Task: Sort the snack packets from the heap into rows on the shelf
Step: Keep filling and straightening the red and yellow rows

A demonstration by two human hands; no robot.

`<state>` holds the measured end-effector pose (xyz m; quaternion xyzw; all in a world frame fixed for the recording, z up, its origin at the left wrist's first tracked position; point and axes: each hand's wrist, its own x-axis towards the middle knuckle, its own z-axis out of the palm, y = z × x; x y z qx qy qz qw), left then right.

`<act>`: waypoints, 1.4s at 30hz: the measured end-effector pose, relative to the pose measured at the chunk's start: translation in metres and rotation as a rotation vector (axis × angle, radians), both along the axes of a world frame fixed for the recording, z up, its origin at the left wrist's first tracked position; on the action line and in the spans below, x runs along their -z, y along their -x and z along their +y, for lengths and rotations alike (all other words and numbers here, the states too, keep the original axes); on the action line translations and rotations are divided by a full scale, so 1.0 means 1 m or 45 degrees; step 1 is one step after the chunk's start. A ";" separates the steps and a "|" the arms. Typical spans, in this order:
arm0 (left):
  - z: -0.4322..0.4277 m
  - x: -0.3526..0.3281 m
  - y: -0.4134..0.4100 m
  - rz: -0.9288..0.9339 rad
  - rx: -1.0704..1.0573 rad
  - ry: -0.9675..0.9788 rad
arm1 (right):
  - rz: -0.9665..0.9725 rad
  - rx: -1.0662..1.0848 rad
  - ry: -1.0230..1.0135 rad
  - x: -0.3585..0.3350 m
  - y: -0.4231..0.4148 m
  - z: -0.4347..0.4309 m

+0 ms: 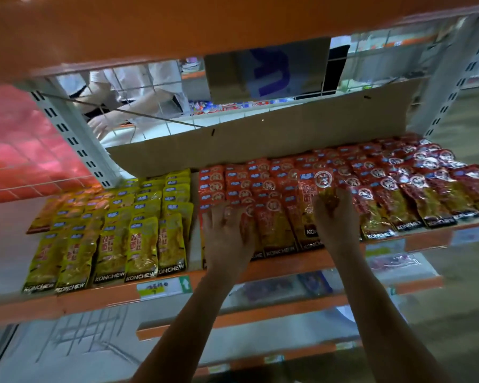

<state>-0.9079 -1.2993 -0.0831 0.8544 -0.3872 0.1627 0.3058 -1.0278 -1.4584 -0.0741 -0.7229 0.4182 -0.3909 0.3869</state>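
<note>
Red foil snack packets (271, 186) lie in overlapping rows on the orange-edged metal shelf (288, 268), with yellow foil packets (138, 217) at 9 o'clock. Left hand (227, 233) presses flat, fingers spread, on the red rows; right hand (333, 217), at its 3 o'clock, curls round one raised red packet (310, 189).

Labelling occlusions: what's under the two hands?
Left hand lies flat on the red packets; right hand grips one raised red packet. The packet fronts beneath both palms and the shelf there are covered.
</note>
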 end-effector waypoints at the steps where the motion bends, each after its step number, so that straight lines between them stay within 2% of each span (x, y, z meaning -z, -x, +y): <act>1: -0.007 0.000 0.007 0.000 0.033 -0.007 | 0.012 -0.002 0.015 0.000 0.006 -0.005; 7: -0.043 0.001 0.043 0.033 0.262 -0.040 | 0.112 -0.017 0.091 0.005 0.033 -0.027; 13: -0.071 0.006 0.070 0.026 0.511 -0.217 | 0.214 -0.128 0.063 0.009 0.038 -0.029; 16: -0.074 0.013 0.071 -0.030 0.523 -0.291 | 0.249 -0.130 0.037 0.009 0.039 -0.030; 21: -0.071 0.015 0.071 -0.084 0.546 -0.279 | 0.358 -0.020 0.103 0.015 0.042 -0.031; 28: -0.067 0.019 0.070 -0.066 0.594 -0.279 | 0.502 0.107 0.130 0.018 0.041 -0.026; 35: -0.048 0.014 0.065 0.077 0.482 -0.141 | 0.503 0.164 0.257 0.012 0.035 -0.003; 39: -0.022 -0.002 0.044 0.123 0.378 -0.106 | 0.327 0.011 0.464 0.005 0.004 0.029; 42: 0.013 -0.013 0.016 0.141 0.236 -0.129 | 0.425 -0.175 0.506 0.012 -0.031 0.055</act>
